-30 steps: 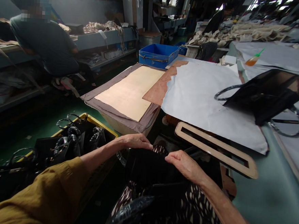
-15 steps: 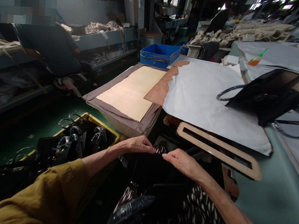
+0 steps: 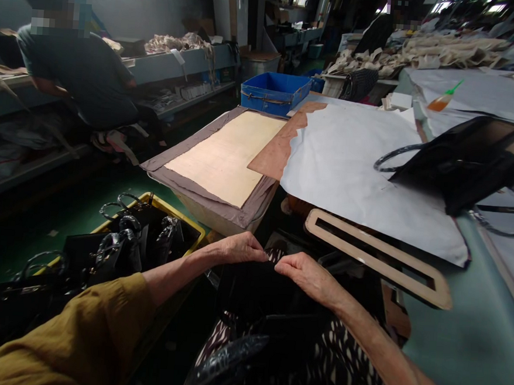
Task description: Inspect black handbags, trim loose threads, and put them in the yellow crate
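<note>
A black handbag [image 3: 254,292] lies on my lap, over patterned black-and-white cloth. Its handle [image 3: 231,361], wrapped in clear plastic, points toward me at the bottom. My left hand [image 3: 244,248] pinches the bag's far edge, fingers bent and thumb pressed in. Just to its right, my right hand [image 3: 302,272] grips the same edge between thumb and fingers. Only a small gap separates the two thumbs. The bag is very dark, so details along the edge between the hands cannot be made out.
On the left, a yellow crate [image 3: 192,238] holds several black bags with wrapped handles. Ahead stand a cloth-lined tub with a pale board [image 3: 224,155] on it and a blue bin [image 3: 275,94]. Rightward are a slotted wooden frame [image 3: 379,260], white sheeting [image 3: 347,163] and another black bag [image 3: 470,160]. A person sits at left.
My right hand has shifted slightly left along the bag's edge, closer to my left hand. My left hand has barely moved. The seated person at left is more upright.
</note>
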Demonstrator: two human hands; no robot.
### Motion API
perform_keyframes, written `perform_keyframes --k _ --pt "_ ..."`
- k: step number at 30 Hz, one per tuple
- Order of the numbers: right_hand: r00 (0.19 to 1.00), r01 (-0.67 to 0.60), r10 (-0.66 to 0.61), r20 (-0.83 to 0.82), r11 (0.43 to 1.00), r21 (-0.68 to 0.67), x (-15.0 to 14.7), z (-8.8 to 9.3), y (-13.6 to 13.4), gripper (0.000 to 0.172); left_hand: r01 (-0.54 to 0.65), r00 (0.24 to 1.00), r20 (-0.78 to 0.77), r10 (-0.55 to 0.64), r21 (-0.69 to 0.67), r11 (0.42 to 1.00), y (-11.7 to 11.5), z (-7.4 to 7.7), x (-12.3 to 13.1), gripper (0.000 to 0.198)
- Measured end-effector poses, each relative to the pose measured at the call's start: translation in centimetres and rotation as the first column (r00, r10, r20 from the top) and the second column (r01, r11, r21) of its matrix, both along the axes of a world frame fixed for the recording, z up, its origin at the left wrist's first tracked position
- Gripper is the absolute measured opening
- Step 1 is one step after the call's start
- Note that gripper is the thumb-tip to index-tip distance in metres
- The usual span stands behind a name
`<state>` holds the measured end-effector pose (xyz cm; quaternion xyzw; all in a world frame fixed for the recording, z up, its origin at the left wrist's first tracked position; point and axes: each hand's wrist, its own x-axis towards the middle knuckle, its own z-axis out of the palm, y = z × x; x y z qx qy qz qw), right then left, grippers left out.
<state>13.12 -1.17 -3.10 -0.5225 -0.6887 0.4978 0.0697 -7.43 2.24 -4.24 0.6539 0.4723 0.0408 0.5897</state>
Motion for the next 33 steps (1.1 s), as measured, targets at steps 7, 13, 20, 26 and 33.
perform_keyframes --k 7,13,20,26,33 --pt "0.995 0.036 -0.05 -0.09 0.988 -0.152 -0.2 -0.7 0.7 0.029 -0.033 0.999 -0.038 0.033 0.008 0.999 -0.5 0.5 0.4 0.046" --pt "0.99 0.037 -0.072 -0.12 0.962 -0.271 -0.1 -0.9 1.1 0.024 -0.046 0.999 -0.025 0.046 0.004 0.999 -0.7 0.8 0.7 0.049" --pt "0.994 0.063 -0.076 -0.076 0.984 -0.167 -0.4 -1.1 0.6 0.03 -0.021 0.998 0.057 0.024 -0.054 0.998 -0.5 0.2 0.4 0.035" --pt "0.996 0.037 -0.045 -0.076 0.994 -0.102 -0.6 -0.7 0.5 0.031 -0.031 0.997 0.067 0.034 -0.042 0.999 -0.5 -0.2 0.4 0.028" --pt "0.994 -0.039 0.023 -0.108 0.988 -0.148 -1.2 -1.0 1.0 0.022 -0.039 0.999 0.029 0.039 0.003 0.999 -1.1 0.4 0.9 0.029"
